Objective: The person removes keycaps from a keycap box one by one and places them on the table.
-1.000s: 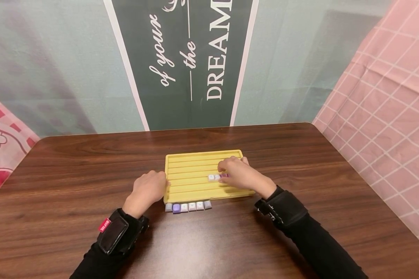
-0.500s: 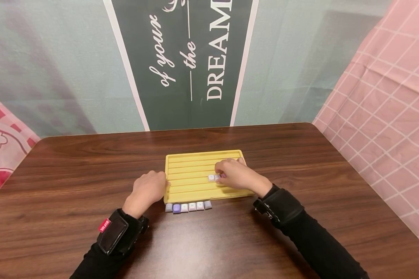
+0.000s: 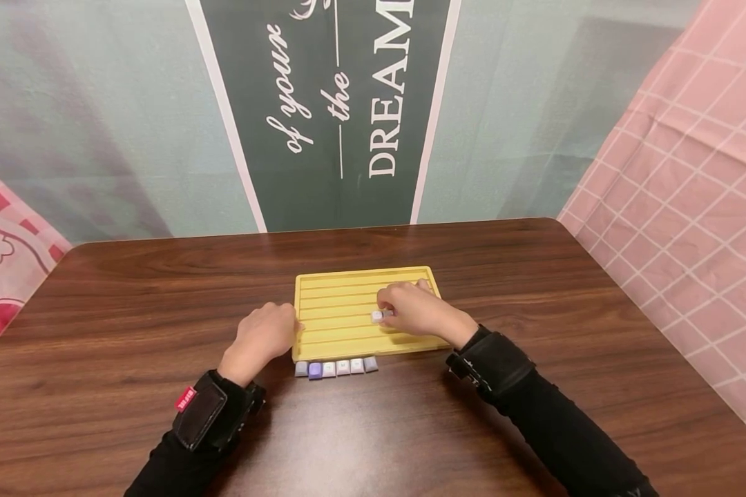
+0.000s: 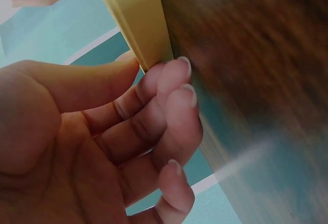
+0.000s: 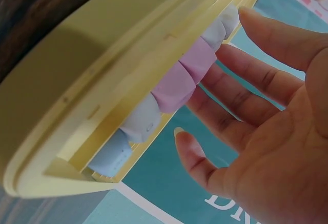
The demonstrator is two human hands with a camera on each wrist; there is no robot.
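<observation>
A yellow tray with long ridged slots lies on the table. My left hand pinches its left side wall between thumb and curled fingers, as the left wrist view shows. Over the tray's right half, my right hand has thumb and fingertips around a white keycap in a seated row. A white keycap at the row's left end shows beside the fingertips. Under the palm, the right wrist view shows pink keycaps, another white keycap and a pale blue keycap, hidden from the head view.
Along the tray's front edge lies a line of loose keycaps, white and grey with one purple keycap. The brown wooden table reaches back to a hanging cloth with lettering.
My right hand has slid left along the keycap row, from the pink keycaps to the white ones, covering more of the row. The left hand and the tray stay in place.
</observation>
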